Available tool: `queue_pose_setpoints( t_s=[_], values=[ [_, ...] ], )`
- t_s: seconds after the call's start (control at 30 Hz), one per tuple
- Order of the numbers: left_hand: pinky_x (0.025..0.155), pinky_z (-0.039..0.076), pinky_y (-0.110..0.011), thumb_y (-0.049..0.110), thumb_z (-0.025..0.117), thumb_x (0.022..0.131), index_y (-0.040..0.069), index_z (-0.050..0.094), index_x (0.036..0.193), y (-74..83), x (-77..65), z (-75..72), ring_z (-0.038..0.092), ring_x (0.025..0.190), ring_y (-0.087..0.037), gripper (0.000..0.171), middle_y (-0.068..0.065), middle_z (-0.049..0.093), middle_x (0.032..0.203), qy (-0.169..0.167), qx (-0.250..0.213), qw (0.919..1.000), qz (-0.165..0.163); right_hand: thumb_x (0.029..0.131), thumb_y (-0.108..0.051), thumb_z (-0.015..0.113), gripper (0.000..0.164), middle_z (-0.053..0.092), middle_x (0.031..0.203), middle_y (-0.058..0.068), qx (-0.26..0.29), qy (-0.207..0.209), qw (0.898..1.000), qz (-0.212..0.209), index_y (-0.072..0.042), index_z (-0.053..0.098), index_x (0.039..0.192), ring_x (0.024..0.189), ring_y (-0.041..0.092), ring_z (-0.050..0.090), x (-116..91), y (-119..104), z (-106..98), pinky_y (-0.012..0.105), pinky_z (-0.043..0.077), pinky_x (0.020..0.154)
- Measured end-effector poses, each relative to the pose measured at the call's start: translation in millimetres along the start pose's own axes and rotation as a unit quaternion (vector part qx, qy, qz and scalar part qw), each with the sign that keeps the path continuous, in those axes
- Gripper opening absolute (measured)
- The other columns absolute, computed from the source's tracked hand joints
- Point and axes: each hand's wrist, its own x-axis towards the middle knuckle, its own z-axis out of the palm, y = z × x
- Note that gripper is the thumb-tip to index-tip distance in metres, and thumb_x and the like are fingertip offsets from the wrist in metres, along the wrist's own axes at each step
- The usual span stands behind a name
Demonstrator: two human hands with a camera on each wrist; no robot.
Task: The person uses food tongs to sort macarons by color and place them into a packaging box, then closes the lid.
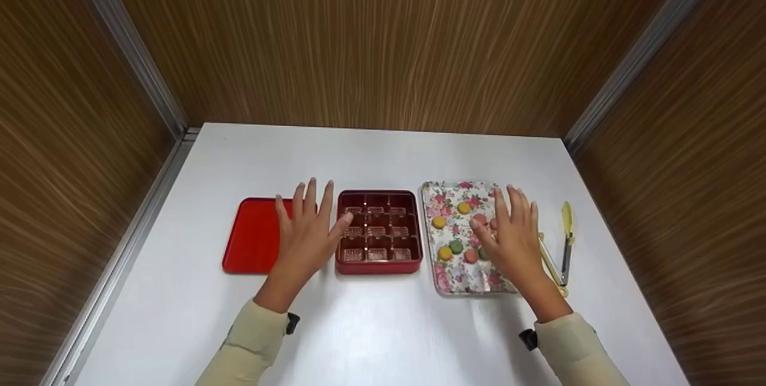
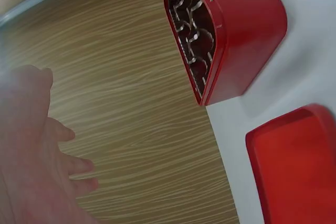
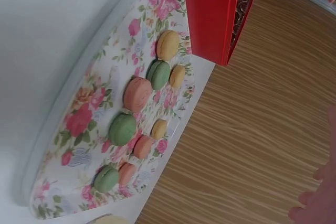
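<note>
Fingers spread, my left hand point(image 1: 306, 242) hovers between a red lid point(image 1: 254, 236) and a red box point(image 1: 378, 267); it holds nothing. The box contains a clear divider with several square compartments, none showing any filling. Over the right part of a floral tray point(image 1: 473, 284) is my right hand point(image 1: 514, 245), also spread and holding nothing. Several macarons lie on the tray: yellow point(image 3: 168, 45), green point(image 3: 123, 129) and pink point(image 3: 137, 94). In the head view the right hand hides some of them. The left wrist view shows the left hand point(image 2: 37, 150) apart from the box.
To the right of the tray lie tongs point(image 1: 565, 248) with yellow tips, partly behind the right hand. The white table point(image 1: 383, 326) is bordered by wood-grain panels point(image 1: 371, 45) at the back and both sides.
</note>
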Motion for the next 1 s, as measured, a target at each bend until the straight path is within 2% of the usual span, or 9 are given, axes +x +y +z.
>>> queue_pose_setpoints(
  t_s=[0.23, 0.4, 0.57, 0.7, 0.87, 1.0],
  values=[
    [0.122, 0.009, -0.065, 0.057, 0.043, 0.103, 0.015, 0.024, 0.162, -3.5, -21.9, 15.2, 0.017, 0.151, -0.037, 0.075, -0.018, 0.022, 0.165, 0.008, -0.054, 0.9983, -0.021, 0.100, -0.048, 0.058, 0.082, 0.014, 0.164, 0.023, 0.004, -0.029, 0.998, 0.047, -0.005, 0.023, 0.159, 0.152, 0.042, 0.011, -13, 18, 1, 0.057, -0.001, 0.125],
    [0.121, 0.023, -0.061, 0.052, 0.048, 0.103, 0.015, 0.026, 0.161, -5.2, -36.8, 31.5, 0.025, 0.150, -0.036, 0.073, -0.015, 0.023, 0.166, 0.018, -0.095, 0.9942, -0.046, 0.099, -0.042, 0.061, 0.081, 0.017, 0.162, 0.026, 0.022, -0.010, 0.998, 0.066, -0.005, 0.022, 0.160, 0.150, 0.047, 0.014, -20, 38, 3, 0.061, 0.004, 0.123],
    [0.117, 0.031, -0.062, 0.049, 0.051, 0.102, 0.015, 0.027, 0.161, -5.9, -51.1, 50.1, 0.031, 0.148, -0.037, 0.072, -0.013, 0.024, 0.166, 0.015, -0.137, 0.9879, -0.070, 0.098, -0.038, 0.064, 0.078, 0.022, 0.158, 0.030, 0.020, 0.006, 0.997, 0.080, -0.002, 0.029, 0.157, 0.144, 0.051, 0.021, -26, 60, 7, 0.068, 0.013, 0.117],
    [0.111, 0.036, -0.065, 0.049, 0.052, 0.102, 0.014, 0.028, 0.160, -6.8, -56.6, 62.6, 0.033, 0.146, -0.038, 0.071, -0.014, 0.026, 0.165, 0.010, -0.163, 0.9833, -0.081, 0.099, -0.039, 0.063, 0.079, 0.020, 0.157, 0.032, 0.033, -0.004, 0.994, 0.104, 0.001, 0.026, 0.157, 0.143, 0.053, 0.020, -31, 79, 10, 0.071, 0.013, 0.115],
    [0.108, 0.038, -0.067, 0.047, 0.054, 0.102, 0.012, 0.027, 0.160, -8.6, -58.6, 75.0, 0.033, 0.146, -0.041, 0.073, -0.017, 0.024, 0.165, -0.006, -0.194, 0.9770, -0.089, 0.101, -0.043, 0.058, 0.080, 0.019, 0.157, 0.034, 0.042, -0.015, 0.989, 0.144, 0.004, 0.025, 0.156, 0.143, 0.055, 0.018, -37, 104, 14, 0.070, 0.018, 0.112],
    [0.107, 0.038, -0.068, 0.046, 0.056, 0.101, 0.010, 0.024, 0.161, -10.1, -60.3, 83.5, 0.030, 0.148, -0.043, 0.076, -0.020, 0.022, 0.165, -0.022, -0.219, 0.9714, -0.089, 0.102, -0.043, 0.055, 0.080, 0.018, 0.156, 0.036, 0.040, -0.025, 0.982, 0.182, 0.005, 0.022, 0.157, 0.144, 0.056, 0.017, -41, 124, 17, 0.070, 0.017, 0.114]
  ],
)
